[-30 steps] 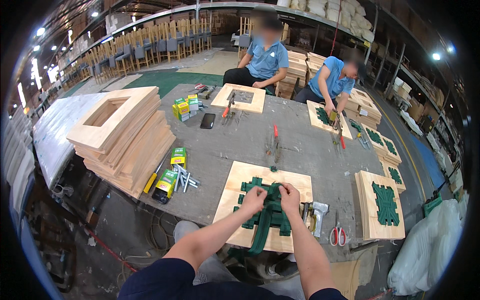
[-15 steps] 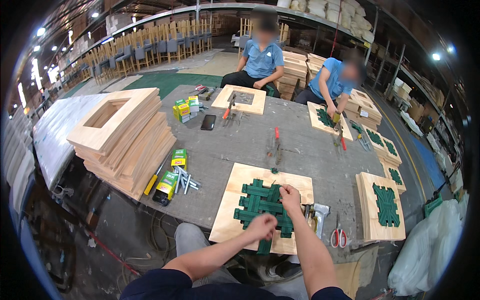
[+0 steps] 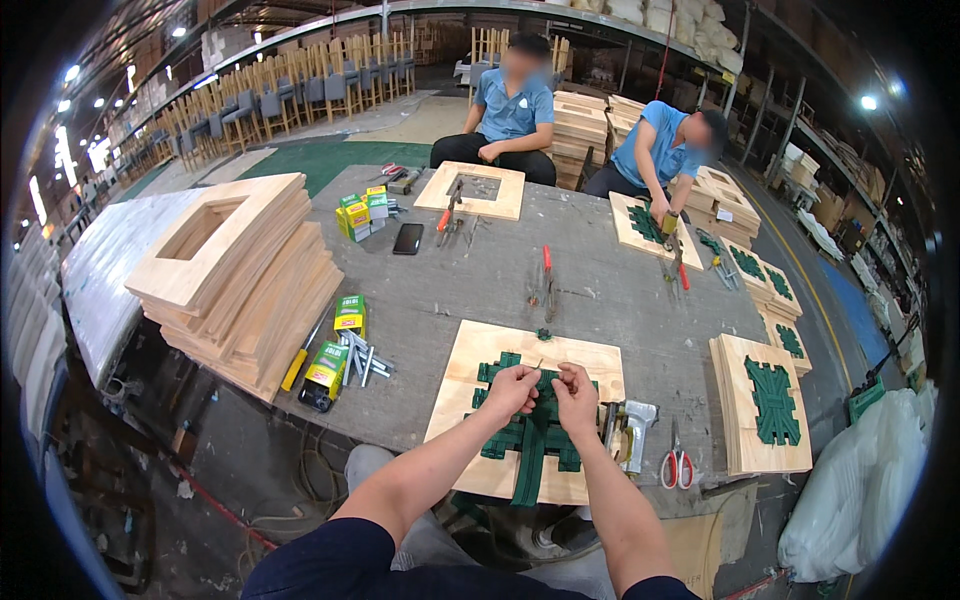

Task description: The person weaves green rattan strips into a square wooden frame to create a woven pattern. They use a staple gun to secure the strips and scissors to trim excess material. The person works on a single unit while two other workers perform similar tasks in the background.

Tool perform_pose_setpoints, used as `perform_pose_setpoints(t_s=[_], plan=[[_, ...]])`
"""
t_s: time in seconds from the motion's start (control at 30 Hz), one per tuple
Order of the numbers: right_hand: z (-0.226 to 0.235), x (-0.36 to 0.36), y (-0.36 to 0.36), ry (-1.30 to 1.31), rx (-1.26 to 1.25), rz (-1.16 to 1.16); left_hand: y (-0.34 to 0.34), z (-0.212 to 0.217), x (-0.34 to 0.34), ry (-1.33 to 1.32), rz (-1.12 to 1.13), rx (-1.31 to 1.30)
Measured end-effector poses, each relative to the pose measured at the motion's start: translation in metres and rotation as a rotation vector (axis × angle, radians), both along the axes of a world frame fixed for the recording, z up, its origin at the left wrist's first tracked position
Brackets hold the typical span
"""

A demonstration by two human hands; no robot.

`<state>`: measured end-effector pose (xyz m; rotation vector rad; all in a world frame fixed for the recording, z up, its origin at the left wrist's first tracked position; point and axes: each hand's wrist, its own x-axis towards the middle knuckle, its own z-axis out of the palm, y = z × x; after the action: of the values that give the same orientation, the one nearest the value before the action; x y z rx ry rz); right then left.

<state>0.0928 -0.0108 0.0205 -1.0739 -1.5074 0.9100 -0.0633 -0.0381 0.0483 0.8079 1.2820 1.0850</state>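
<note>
A square plywood frame (image 3: 465,350) lies at the table's near edge with green webbing straps (image 3: 508,437) woven across it. One long green strap (image 3: 530,470) runs over the weave and hangs past the frame's near edge. At its far end, over the middle of the frame, my left hand (image 3: 513,392) is closed in a pinch. Close beside it my right hand (image 3: 577,402) is also closed on the strap's end, its fingertips bent inward. The fingers hide most of what they grip; a thin green bit shows between them.
A staple gun (image 3: 636,435) and red-handled scissors (image 3: 677,465) lie right of the frame. Finished webbed panels (image 3: 770,400) are stacked further right. Left are staple boxes (image 3: 328,365), a screwdriver (image 3: 297,366) and stacked wooden frames (image 3: 250,270). Two co-workers (image 3: 515,110) sit across the table (image 3: 400,300).
My left hand has moved up and away from me, from the weave's near part to beside my right hand. The long strap's far part now lies folded toward me over the weave.
</note>
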Motion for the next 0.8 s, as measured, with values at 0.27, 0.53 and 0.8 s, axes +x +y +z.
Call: perform_pose_setpoints(t_s=[0.27,0.53,0.8], plan=[[0.007,0.001,-0.013,-0.197,0.148,-0.017,0.0,-0.008,-0.001,-0.047,0.003,-0.023],[0.005,0.007,-0.012,-0.249,0.276,-0.028,-0.021,-0.016,0.005,0.74,0.122,0.597],[0.015,0.005,0.004,-0.41,0.334,0.024,0.002,-0.015,-0.005,0.843,0.059,0.612]])
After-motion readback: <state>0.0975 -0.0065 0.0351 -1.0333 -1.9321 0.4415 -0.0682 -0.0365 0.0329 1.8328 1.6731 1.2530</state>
